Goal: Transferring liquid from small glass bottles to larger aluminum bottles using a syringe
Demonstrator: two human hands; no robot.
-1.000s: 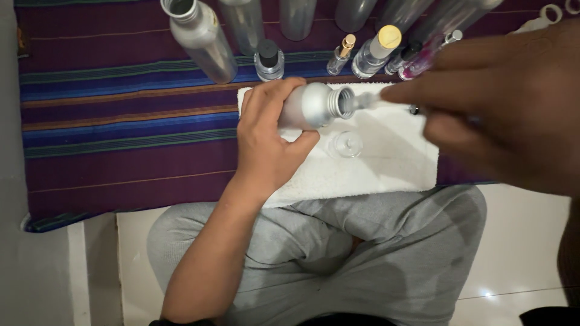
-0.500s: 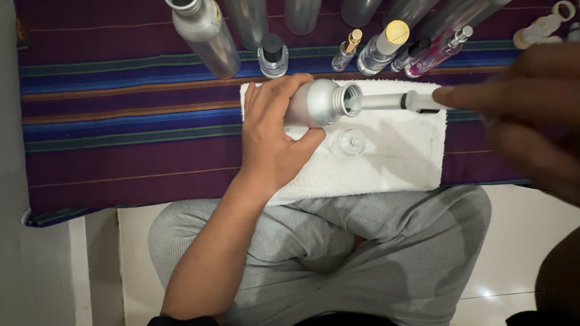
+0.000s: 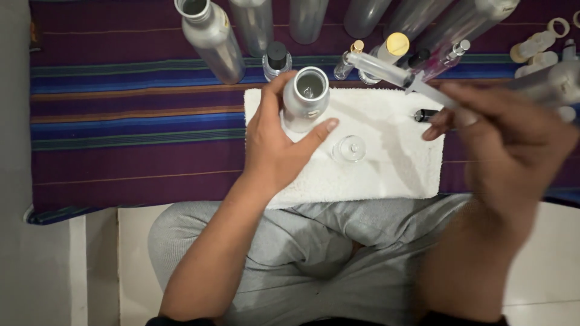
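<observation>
My left hand [image 3: 275, 145] grips a small silver metal bottle [image 3: 305, 99], standing upright with its mouth open on a white towel [image 3: 386, 169]. My right hand [image 3: 513, 142], blurred and close to the camera, holds a clear plastic syringe [image 3: 386, 71] that points up and left, its tip above the towel's far edge, apart from the bottle. A small clear glass cap [image 3: 349, 148] lies on the towel just right of my left thumb. A tiny dark cap [image 3: 425, 115] lies near my right fingertips.
A striped purple cloth [image 3: 121, 133] covers the floor under the towel. Several tall silver bottles [image 3: 208, 36] stand along the far edge, with a black-capped vial [image 3: 277, 59], a gold-capped bottle [image 3: 389, 51] and small vials [image 3: 534, 48] at the right. My grey-trousered legs [image 3: 302, 253] are below.
The silver bottle went from lying tilted with the syringe in its mouth to standing upright. The syringe has been drawn out and lifted away to the upper right.
</observation>
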